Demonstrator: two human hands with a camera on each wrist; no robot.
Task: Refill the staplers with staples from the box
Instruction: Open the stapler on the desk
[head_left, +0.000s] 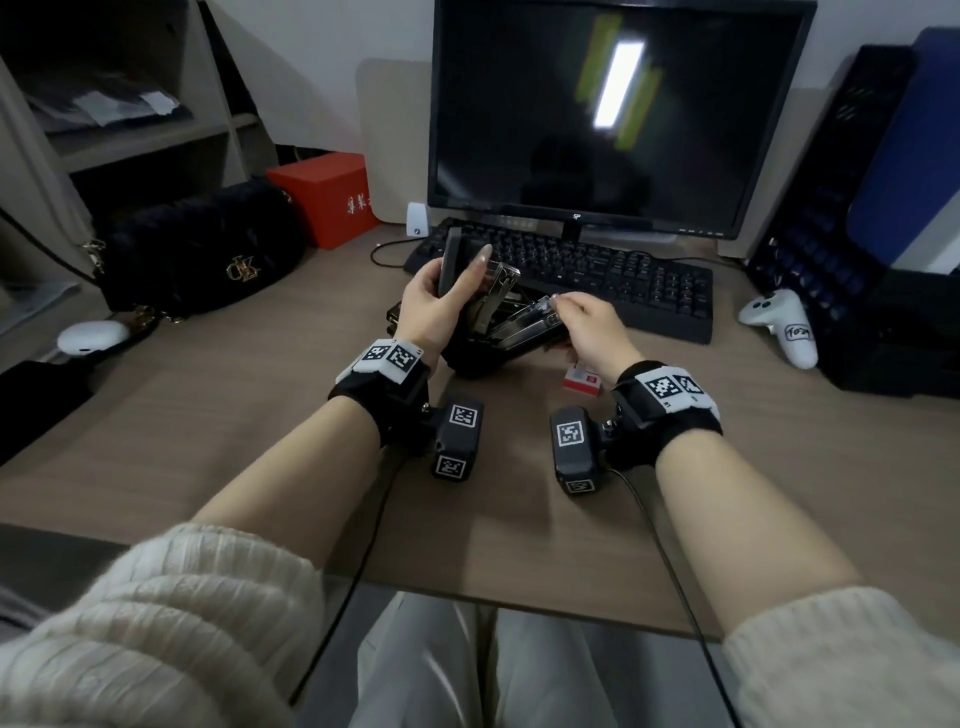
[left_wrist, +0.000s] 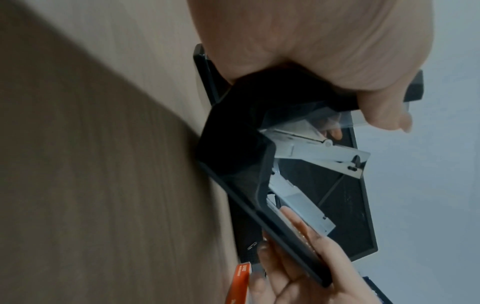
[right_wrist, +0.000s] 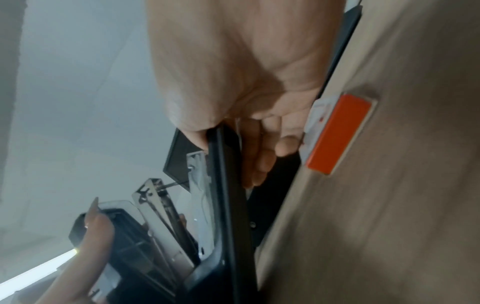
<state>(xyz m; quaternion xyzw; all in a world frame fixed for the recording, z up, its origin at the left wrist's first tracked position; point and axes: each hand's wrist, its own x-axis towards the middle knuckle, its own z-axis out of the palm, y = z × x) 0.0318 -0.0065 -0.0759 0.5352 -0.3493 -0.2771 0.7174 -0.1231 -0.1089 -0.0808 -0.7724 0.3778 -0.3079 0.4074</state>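
Black plastic and bright steel make up the stapler (head_left: 498, 317), which is held open above the desk (head_left: 260, 415) in front of the keyboard (head_left: 597, 270). The left hand (head_left: 436, 306) curls round the raised top cover, index finger stretched along it, while the right hand (head_left: 592, 332) has thumb and fingers pinched on the front end of the base and metal staple channel. No strip of staples shows in either hand. The orange-and-white staple box (head_left: 582, 382) lies on the desk just beside the right wrist, and whether it is open cannot be told. With both hands full, I judge the main risk to be at the moment one lets go to fetch staples: the sprung cover could snap down on the fingertips near the channel, or the stapler could twist and drop. The spring pusher seen in the right wrist view could also slide forward and block the channel. A strip pinched too hard may break into pieces, and the box could be knocked by the wrist.
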